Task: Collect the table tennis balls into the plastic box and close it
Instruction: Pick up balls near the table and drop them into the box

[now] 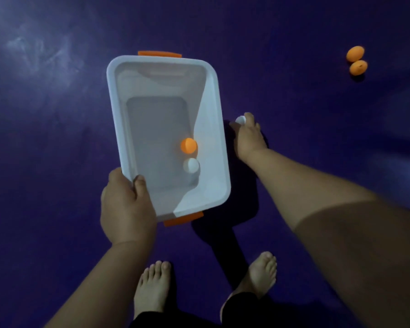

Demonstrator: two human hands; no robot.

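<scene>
Head: left hand grips box rim.

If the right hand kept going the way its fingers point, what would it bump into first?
Probably the purple floor. The right hand pinches a white table tennis ball, and beyond it only floor shows, though depth is hard to judge.

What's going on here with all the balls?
A person is gathering table tennis balls. Their left hand holds the open plastic box, with one orange ball and one white ball inside. Their right hand pinches a second white ball beside the box. Two more orange balls lie on the purple floor.
</scene>
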